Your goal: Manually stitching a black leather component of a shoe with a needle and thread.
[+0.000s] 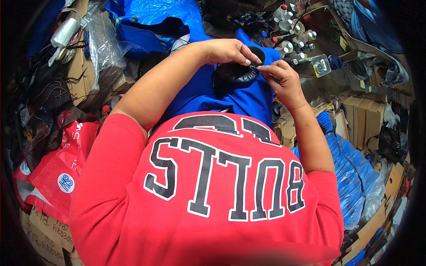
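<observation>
A black leather shoe (235, 74) with a puckered seam rests on my lap, over the blue trousers (195, 102). Its dark opening faces the upper right. My left hand (230, 51) reaches over from the far side, thumb and fingers closed on the shoe's seam edge. From the right, my right hand (285, 83) comes up to the same spot with thumb and forefinger pinched together. Whatever is between those fingertips is too small to make out. The tips of both hands nearly meet at the seam.
Several plastic bottles (288, 37) stand at the far right, near a clear container (320, 66). Cardboard boxes (361, 115) and a blue plastic-wrapped bundle (346, 173) lie at right. A red bag (62, 164) and plastic-covered cardboard (104, 57) sit left; a blue sack (159, 13) lies ahead.
</observation>
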Motion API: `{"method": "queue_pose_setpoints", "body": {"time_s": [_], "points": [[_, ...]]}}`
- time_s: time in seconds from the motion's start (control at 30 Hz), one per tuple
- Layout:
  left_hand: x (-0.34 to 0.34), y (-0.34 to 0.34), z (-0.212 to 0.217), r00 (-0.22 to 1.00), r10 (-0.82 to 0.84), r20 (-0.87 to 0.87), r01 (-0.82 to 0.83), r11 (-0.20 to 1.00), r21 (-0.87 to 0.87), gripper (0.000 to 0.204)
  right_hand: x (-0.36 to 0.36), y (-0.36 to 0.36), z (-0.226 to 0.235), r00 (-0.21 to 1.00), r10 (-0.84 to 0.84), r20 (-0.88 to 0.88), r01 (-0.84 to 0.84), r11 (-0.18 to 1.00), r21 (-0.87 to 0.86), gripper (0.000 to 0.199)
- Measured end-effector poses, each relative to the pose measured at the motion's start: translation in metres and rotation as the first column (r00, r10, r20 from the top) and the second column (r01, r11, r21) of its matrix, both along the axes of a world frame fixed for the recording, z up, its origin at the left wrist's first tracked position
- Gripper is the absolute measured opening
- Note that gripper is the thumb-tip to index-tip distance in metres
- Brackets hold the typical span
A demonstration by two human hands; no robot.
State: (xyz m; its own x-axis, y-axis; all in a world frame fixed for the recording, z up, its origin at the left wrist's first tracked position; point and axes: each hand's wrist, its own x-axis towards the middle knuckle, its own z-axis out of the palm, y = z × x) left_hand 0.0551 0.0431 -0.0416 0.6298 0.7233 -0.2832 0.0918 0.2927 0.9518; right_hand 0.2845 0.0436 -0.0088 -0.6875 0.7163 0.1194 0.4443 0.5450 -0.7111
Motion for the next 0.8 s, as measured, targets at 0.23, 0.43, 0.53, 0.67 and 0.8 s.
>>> {"method": "queue_pose_setpoints", "body": {"time_s": [0.23,0.43,0.53,0.67,0.8], "points": [[0.001,-0.005,0.010,0.999,-0.038,0.001,0.038,0.999,-0.034,0.037,-0.004,-0.004,0.014,0.992,0.019,0.123,-0.027,0.998,0.061,0.024],[0.002,0.002,0.004,0.995,-0.091,-0.046,0.089,0.995,-0.032,0.036,-0.023,-0.004,0.044,0.861,0.028,0.507,-0.206,0.933,0.297,0.020],[0.000,-0.001,0.008,0.996,-0.094,0.000,0.094,0.995,0.036,0.036,-0.035,-0.004,0.055,0.729,0.040,0.684,-0.357,0.874,0.329,0.019],[0.002,0.002,-0.003,0.996,0.081,0.045,-0.084,0.994,0.072,0.037,-0.035,0.009,0.041,0.763,0.102,0.638,-0.379,0.871,0.313,0.015],[0.007,0.004,-0.012,0.976,0.217,0.029,-0.218,0.956,0.196,0.029,-0.030,0.015,0.009,0.943,0.087,0.320,-0.104,0.994,0.035,0.010]]}}
